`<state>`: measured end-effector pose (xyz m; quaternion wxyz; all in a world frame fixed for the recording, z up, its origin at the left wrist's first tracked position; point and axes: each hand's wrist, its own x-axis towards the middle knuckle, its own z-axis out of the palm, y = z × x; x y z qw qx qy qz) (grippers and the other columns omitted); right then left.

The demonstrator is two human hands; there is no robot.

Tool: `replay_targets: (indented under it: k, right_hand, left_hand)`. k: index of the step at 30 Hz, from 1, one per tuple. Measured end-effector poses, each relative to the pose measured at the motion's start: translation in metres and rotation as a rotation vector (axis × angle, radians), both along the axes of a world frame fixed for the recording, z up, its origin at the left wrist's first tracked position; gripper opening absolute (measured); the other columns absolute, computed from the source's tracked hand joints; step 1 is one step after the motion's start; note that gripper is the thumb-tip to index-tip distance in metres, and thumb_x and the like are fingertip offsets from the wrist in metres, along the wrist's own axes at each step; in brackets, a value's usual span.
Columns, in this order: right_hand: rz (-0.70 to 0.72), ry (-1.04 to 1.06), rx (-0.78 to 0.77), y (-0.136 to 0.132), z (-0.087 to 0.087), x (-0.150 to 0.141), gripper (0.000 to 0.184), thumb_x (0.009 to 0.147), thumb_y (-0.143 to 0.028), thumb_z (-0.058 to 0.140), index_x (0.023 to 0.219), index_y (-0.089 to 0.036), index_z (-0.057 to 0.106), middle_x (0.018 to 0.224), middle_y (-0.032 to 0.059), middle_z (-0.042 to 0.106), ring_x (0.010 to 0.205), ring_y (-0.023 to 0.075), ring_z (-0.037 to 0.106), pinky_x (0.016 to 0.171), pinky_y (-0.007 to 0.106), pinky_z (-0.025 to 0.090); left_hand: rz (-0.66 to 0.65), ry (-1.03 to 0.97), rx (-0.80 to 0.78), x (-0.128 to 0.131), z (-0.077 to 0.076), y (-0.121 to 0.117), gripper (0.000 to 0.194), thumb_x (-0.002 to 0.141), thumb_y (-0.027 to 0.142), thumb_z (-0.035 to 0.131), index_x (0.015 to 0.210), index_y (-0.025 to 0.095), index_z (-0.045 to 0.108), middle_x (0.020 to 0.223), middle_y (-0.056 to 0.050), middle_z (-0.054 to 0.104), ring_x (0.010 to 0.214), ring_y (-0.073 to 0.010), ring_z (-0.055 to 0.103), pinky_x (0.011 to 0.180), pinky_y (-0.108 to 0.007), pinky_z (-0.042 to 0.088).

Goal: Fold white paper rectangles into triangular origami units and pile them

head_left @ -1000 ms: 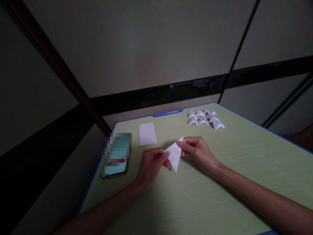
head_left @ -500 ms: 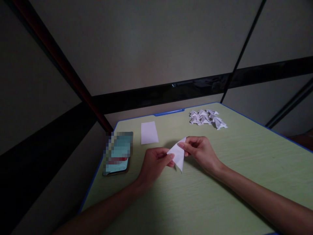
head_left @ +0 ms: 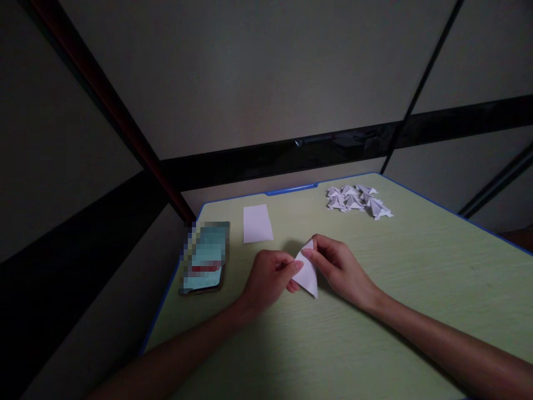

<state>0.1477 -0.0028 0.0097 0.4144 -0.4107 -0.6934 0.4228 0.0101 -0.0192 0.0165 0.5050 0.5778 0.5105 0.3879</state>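
Observation:
A small piece of folded white paper (head_left: pixel 307 276) is held between both hands above the near-middle of the table. My left hand (head_left: pixel 272 278) pinches its left side, thumb on top and fingers underneath. At the upper right edge, my right hand (head_left: pixel 339 266) grips the paper between thumb and fingers. The paper narrows to a point at its lower right. Its underside is hidden. Beyond my left hand lies a flat white sheet of paper (head_left: pixel 257 224).
A phone (head_left: pixel 208 261), partly pixelated, lies at the table's left edge. Several folded white paper figures (head_left: pixel 358 200) sit grouped at the back right. The pale green table (head_left: pixel 416 261) has a blue rim and stands against dark-striped panels (head_left: pixel 270 158).
The folded paper has turned slightly and its lower tip points further right. My fingers have shifted a little on it, and the two hands are closer together. The view has moved slightly.

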Motion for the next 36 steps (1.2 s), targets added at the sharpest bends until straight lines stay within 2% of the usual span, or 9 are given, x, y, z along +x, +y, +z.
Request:
replay_targets:
  k: [4, 10, 17, 20, 24, 27, 31, 36]
  right_hand:
    - [-0.027, -0.030, -0.028, -0.0013, -0.0017, -0.0010, 0.029, 0.079, -0.036, 0.039, 0.058, -0.016, 0.040, 0.052, -0.0036, 0.037, 0.048, 0.0077, 0.035, 0.044, 0.020, 0.027]
    - [0.132, 0.010, -0.111, 0.0025, -0.0037, -0.0011, 0.029, 0.078, -0.039, 0.040, 0.060, -0.015, 0.043, 0.054, -0.0026, 0.040, 0.050, 0.0081, 0.036, 0.045, 0.020, 0.029]
    - [0.051, -0.060, -0.147, -0.0009, -0.0021, -0.0016, 0.037, 0.078, -0.041, 0.037, 0.052, -0.015, 0.044, 0.049, -0.0028, 0.036, 0.045, 0.0068, 0.030, 0.041, 0.020, 0.023]
    - [0.111, -0.028, -0.173, 0.0007, -0.0044, 0.0003, 0.034, 0.076, -0.041, 0.042, 0.054, -0.015, 0.043, 0.049, -0.0039, 0.035, 0.045, 0.0063, 0.029, 0.041, 0.020, 0.021]
    - [0.191, 0.028, -0.168, 0.0048, -0.0079, 0.0018, 0.024, 0.074, -0.036, 0.047, 0.062, -0.015, 0.043, 0.056, -0.0032, 0.040, 0.049, 0.0070, 0.033, 0.045, 0.020, 0.025]
    - [0.161, -0.025, -0.127, 0.0052, -0.0078, 0.0014, 0.023, 0.075, -0.034, 0.045, 0.061, -0.016, 0.042, 0.055, -0.0032, 0.039, 0.049, 0.0074, 0.033, 0.045, 0.020, 0.025]
    - [0.101, -0.147, -0.074, 0.0035, -0.0059, 0.0003, 0.032, 0.079, -0.034, 0.039, 0.052, -0.016, 0.042, 0.048, -0.0031, 0.038, 0.046, 0.0077, 0.033, 0.046, 0.021, 0.025]
    - [0.079, -0.132, -0.106, 0.0036, -0.0043, -0.0003, 0.038, 0.078, -0.041, 0.038, 0.048, -0.017, 0.037, 0.044, -0.0052, 0.029, 0.042, 0.0067, 0.025, 0.042, 0.022, 0.021]
  left_hand:
    - [0.051, 0.026, 0.056, 0.0016, 0.0004, -0.0023, 0.023, 0.066, 0.021, 0.053, 0.046, 0.012, 0.054, 0.037, 0.001, 0.051, 0.035, -0.0069, 0.047, 0.038, -0.017, 0.035]
    - [0.149, 0.017, 0.113, -0.0005, 0.0010, -0.0024, 0.023, 0.066, 0.023, 0.054, 0.046, 0.012, 0.055, 0.038, 0.002, 0.052, 0.036, -0.0075, 0.047, 0.040, -0.017, 0.036]
    - [0.194, -0.036, 0.122, 0.0013, 0.0002, -0.0027, 0.024, 0.066, 0.025, 0.055, 0.045, 0.013, 0.054, 0.039, 0.001, 0.053, 0.038, -0.0083, 0.048, 0.042, -0.019, 0.039]
    - [0.224, -0.051, 0.135, -0.0007, -0.0012, -0.0014, 0.024, 0.066, 0.027, 0.055, 0.046, 0.013, 0.055, 0.039, 0.002, 0.053, 0.038, -0.0085, 0.048, 0.042, -0.019, 0.039]
    - [0.269, -0.076, 0.153, -0.0046, -0.0029, 0.0008, 0.024, 0.066, 0.027, 0.055, 0.047, 0.013, 0.055, 0.040, 0.002, 0.053, 0.039, -0.0081, 0.048, 0.043, -0.019, 0.039]
    - [0.281, -0.095, 0.159, -0.0050, -0.0033, 0.0017, 0.024, 0.066, 0.026, 0.055, 0.047, 0.013, 0.054, 0.040, 0.003, 0.053, 0.040, -0.0079, 0.048, 0.044, -0.018, 0.039]
    - [0.310, -0.126, 0.148, -0.0027, -0.0042, 0.0020, 0.023, 0.066, 0.026, 0.055, 0.048, 0.013, 0.054, 0.041, 0.003, 0.053, 0.040, -0.0084, 0.049, 0.044, -0.019, 0.040]
    - [0.317, -0.192, 0.122, -0.0024, -0.0072, 0.0029, 0.021, 0.065, 0.029, 0.057, 0.053, 0.012, 0.055, 0.043, 0.002, 0.055, 0.041, -0.0087, 0.051, 0.045, -0.019, 0.041]
